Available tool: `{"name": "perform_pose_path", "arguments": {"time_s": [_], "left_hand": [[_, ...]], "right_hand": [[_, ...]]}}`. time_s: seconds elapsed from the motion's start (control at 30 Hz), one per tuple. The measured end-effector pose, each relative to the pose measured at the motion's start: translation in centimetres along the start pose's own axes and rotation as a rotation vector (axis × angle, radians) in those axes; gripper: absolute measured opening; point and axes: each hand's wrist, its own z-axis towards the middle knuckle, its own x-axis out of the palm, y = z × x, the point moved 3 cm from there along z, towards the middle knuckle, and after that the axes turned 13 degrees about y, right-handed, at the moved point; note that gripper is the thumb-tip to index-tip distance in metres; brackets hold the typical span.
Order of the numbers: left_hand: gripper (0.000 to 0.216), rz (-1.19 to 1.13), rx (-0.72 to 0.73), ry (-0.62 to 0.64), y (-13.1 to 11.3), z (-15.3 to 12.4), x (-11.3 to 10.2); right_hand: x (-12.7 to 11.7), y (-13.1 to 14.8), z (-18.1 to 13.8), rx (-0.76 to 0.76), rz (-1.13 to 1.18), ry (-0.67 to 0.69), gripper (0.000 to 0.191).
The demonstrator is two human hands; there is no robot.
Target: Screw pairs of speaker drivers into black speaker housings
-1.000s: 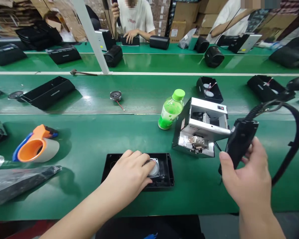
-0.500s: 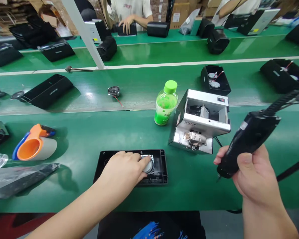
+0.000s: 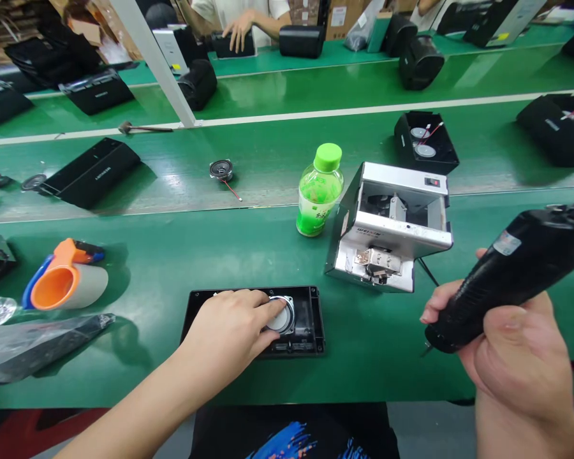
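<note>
A shallow black speaker housing (image 3: 309,319) lies open side up near the table's front edge. My left hand (image 3: 236,319) covers its left half, thumb and index finger at a round speaker (image 3: 281,317) seated inside; the other fingers are curled and partly hidden. On the right, my right hand (image 3: 511,344) grips a black electric screwdriver (image 3: 507,274) in the air, its bit pointing down and left. Between the hands, farther back, stands a silver screw feeder (image 3: 392,229) with a metal block at its front.
A green bottle (image 3: 318,191) stands left of the feeder. A loose speaker (image 3: 220,170) with wires lies farther back. To the left are an orange tape dispenser (image 3: 69,277) and a plastic-wrapped dark item (image 3: 43,344). Black housings (image 3: 425,143) line the far strip; a co-worker's hand (image 3: 240,29) works opposite.
The screwdriver and my right hand have moved slightly right and closer to the camera, the tool lying flatter. My left hand stays at the speaker. The view has shifted a little.
</note>
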Motion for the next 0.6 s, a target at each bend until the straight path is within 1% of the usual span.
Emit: {"name": "perform_pose_path", "arguments": {"time_s": [0.17,0.3,0.47,0.6], "left_hand": [[0.048,-0.024,0.022,-0.038,0.21,-0.04,0.48],[0.042,-0.034,0.03,-0.02,0.04,0.03,0.58],[0.049,0.013,0.011,-0.015,-0.34,0.0,0.48],[0.048,0.011,0.002,-0.014,-0.35,-0.2,0.86]], "right_hand": [[0.2,0.11,-0.02,-0.005,-0.01,-0.017,0.052],[0.24,-0.01,0.02,-0.012,-0.02,-0.033,0.056],[0.01,-0.27,-0.26,-0.016,-0.032,-0.013,0.054],[-0.11,-0.51,-0.36,-0.017,-0.058,0.016,0.052]]}}
